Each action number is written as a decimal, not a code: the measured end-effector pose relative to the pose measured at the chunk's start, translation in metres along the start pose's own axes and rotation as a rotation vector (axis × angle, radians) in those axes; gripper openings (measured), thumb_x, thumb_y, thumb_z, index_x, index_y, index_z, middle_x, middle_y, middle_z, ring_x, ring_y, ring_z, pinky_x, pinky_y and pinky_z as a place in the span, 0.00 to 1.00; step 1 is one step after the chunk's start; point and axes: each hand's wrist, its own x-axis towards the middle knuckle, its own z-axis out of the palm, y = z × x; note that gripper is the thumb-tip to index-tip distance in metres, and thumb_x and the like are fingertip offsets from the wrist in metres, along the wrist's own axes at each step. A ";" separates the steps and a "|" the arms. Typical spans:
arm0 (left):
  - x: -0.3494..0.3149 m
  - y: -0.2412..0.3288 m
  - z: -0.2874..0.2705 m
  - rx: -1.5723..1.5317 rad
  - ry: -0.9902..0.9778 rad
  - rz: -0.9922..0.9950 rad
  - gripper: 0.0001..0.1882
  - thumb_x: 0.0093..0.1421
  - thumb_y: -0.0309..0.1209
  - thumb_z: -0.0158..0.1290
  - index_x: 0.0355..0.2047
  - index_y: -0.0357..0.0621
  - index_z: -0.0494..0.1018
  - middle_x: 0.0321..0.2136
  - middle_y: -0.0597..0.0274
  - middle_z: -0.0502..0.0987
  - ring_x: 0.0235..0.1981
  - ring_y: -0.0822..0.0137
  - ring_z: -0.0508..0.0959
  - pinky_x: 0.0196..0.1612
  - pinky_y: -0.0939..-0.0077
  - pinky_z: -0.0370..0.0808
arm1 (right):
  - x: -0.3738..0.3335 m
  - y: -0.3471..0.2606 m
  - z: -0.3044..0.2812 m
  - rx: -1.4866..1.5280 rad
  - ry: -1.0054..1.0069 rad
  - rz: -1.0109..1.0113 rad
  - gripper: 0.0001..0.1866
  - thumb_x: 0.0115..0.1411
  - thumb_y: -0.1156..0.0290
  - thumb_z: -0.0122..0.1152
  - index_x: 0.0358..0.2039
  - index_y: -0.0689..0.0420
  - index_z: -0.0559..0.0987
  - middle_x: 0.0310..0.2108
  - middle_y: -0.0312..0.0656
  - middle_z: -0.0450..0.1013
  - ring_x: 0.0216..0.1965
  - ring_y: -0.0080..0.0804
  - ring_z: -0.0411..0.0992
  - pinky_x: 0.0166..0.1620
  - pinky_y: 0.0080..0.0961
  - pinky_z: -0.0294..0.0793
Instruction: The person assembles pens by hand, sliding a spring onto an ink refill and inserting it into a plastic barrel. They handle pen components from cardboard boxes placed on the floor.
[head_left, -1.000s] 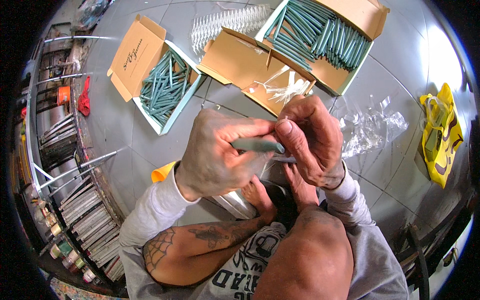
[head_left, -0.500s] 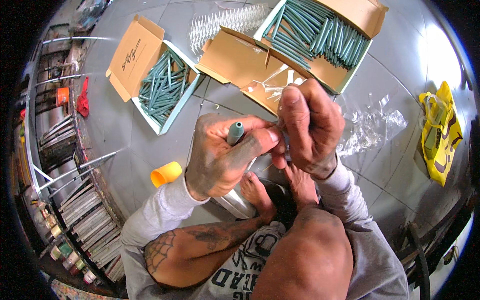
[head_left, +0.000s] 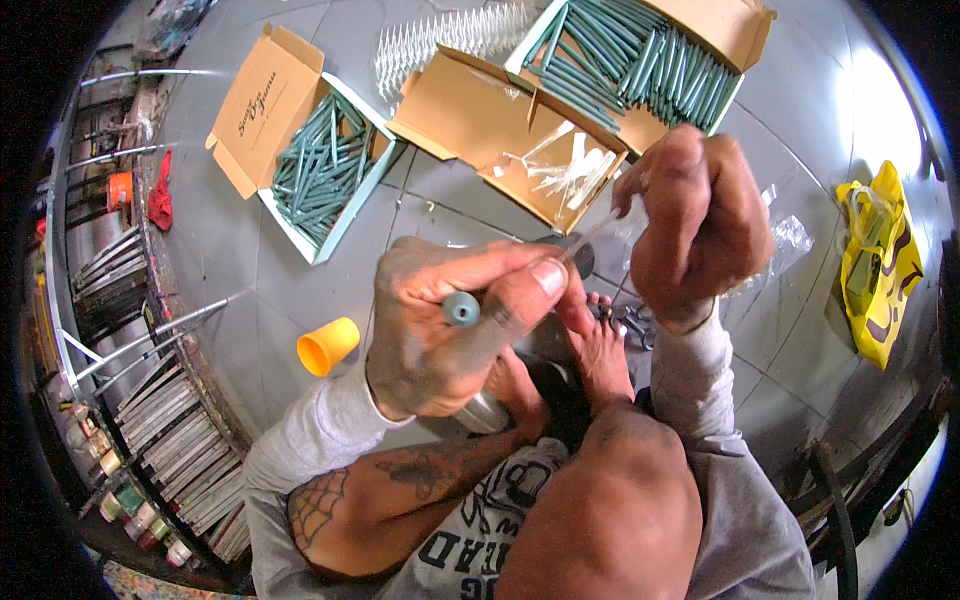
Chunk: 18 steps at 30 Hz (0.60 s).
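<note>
My left hand (head_left: 455,330) is closed round a green pen-like tube (head_left: 460,309), whose round end with a small hole faces up. Its thumb and forefinger also pinch one end of a thin clear plastic strip (head_left: 592,238). The strip runs up to my right hand (head_left: 700,225), whose curled fingers grip the other end; that grip is partly hidden. Beyond my left hand, an open box (head_left: 335,240) holds many loose green tubes. A second open box (head_left: 712,118) at the far side holds more of them, mostly lined up.
Clear strips (head_left: 575,170) lie in a cardboard lid (head_left: 440,105). Behind it stands a row of spiky clear plastic (head_left: 450,45). Crumpled clear wrap (head_left: 790,245) and a yellow bag (head_left: 880,270) lie right. A yellow cup (head_left: 328,346) is left, near a metal rack (head_left: 185,450).
My right hand has moved right and slightly away from my left, drawing the clear strip into view between them. The tube in my left hand has tilted, its end facing up more.
</note>
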 end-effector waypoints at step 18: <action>-0.014 0.010 -0.015 0.159 0.202 -0.079 0.10 0.58 0.27 0.64 0.37 0.33 0.79 0.30 0.57 0.82 0.30 0.73 0.80 0.35 0.81 0.76 | -0.044 -0.038 0.000 0.738 -0.493 0.668 0.15 0.71 0.65 0.53 0.32 0.63 0.75 0.23 0.39 0.69 0.25 0.24 0.66 0.30 0.25 0.66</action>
